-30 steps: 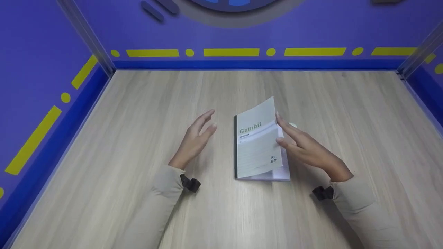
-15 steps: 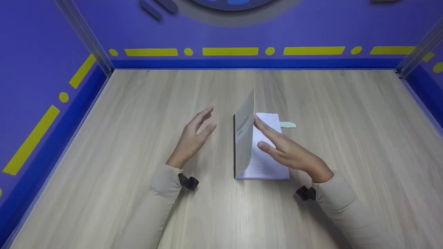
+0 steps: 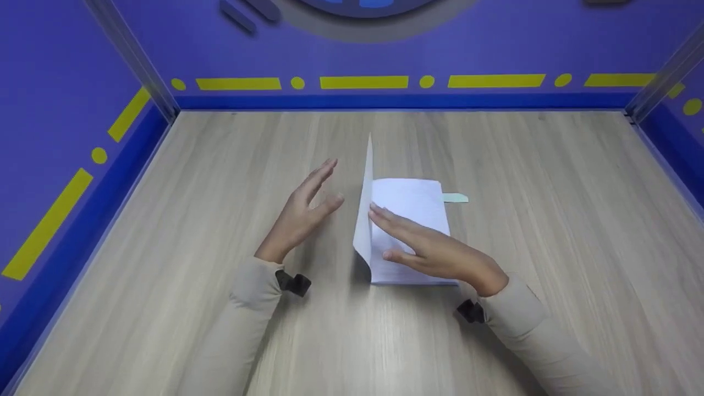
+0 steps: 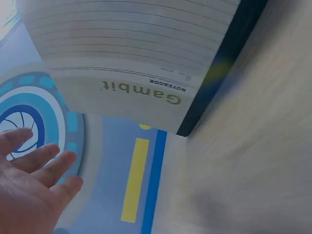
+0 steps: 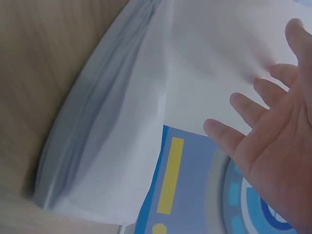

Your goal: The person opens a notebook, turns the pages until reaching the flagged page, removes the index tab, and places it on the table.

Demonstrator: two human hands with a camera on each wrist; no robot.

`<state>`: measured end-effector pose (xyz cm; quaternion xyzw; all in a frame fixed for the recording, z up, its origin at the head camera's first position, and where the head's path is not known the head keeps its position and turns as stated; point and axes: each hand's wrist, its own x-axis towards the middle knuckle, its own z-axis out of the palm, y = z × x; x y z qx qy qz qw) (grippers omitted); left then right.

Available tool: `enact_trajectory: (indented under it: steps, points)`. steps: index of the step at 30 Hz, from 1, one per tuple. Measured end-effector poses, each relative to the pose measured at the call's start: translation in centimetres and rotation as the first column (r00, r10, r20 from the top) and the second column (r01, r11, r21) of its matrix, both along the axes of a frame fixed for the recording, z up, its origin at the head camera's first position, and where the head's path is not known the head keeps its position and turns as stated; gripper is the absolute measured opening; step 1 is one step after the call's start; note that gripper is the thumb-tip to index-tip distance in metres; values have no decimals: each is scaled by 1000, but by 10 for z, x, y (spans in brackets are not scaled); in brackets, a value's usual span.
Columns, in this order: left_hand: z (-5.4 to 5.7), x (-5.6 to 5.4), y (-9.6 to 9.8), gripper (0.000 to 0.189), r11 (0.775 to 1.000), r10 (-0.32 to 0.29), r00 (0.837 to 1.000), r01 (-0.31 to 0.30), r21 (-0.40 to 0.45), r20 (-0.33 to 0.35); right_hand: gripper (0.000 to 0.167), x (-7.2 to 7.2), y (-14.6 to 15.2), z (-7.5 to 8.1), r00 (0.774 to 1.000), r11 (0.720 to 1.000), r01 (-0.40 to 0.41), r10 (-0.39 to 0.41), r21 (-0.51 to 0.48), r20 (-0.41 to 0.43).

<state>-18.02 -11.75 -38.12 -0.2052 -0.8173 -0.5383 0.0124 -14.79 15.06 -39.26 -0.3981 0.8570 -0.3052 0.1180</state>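
Note:
A notebook (image 3: 412, 203) lies on the table with its front cover (image 3: 363, 212) standing nearly upright along the spine. In the left wrist view the outside of the cover (image 4: 131, 58) shows the word Gambit and a dark spine strip (image 4: 229, 63). My right hand (image 3: 434, 250) is over the lined page, straight fingertips against the cover's inner side. In the right wrist view the right hand's fingers (image 5: 248, 109) are spread and hold nothing. My left hand (image 3: 297, 214) hovers left of the cover, apart from it, fingers extended and holding nothing.
A pale green tab (image 3: 455, 198) sticks out from the notebook's right edge. The wood-grain table (image 3: 247, 154) is bounded by a blue back wall (image 3: 357, 102) and side walls with yellow marks.
My right hand has moved left, swinging the notebook's cover up from partly raised to nearly upright and baring the page and the green tab. My left hand has shifted only slightly.

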Motion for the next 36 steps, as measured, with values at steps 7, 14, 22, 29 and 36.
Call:
enact_trajectory:
  steps: [7,14,22,29,36]
  points:
    - [9,3,-1,70,975,-185,976,168,-149,-114,66,1,-3,-6,999,997,-34,34,73,3]
    - [11,3,-1,54,951,-237,958,195,-240,-159,68,-1,1,-11,999,993,-26,22,114,34]
    - [12,2,-14,50,946,-212,960,156,-282,-181,74,-6,18,-16,999,979,33,-39,199,26]
    - [10,2,-26,53,928,-202,964,131,-348,-175,83,-10,32,-18,992,948,72,-102,311,80]
    - [10,3,-42,64,882,-183,976,111,-457,-116,91,-13,49,-18,978,930,103,-160,354,137]
